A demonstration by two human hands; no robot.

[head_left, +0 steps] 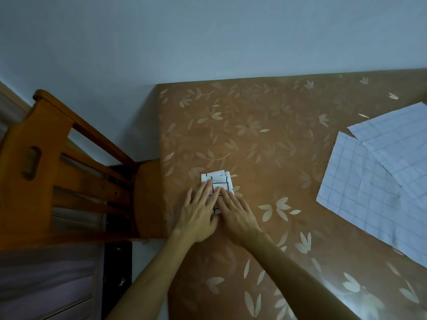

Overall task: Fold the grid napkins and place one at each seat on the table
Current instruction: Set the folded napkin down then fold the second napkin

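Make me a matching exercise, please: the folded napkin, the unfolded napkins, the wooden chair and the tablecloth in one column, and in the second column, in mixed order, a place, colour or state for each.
Column one
1. folded napkin
2. unfolded napkins
3. wooden chair
4. tablecloth

Column two
A. brown with pale leaves
B. spread flat, far right
C. stands at the left
D. pressed under the left hand and the right hand

Pairs: 1-D, 2-B, 3-C, 4-A
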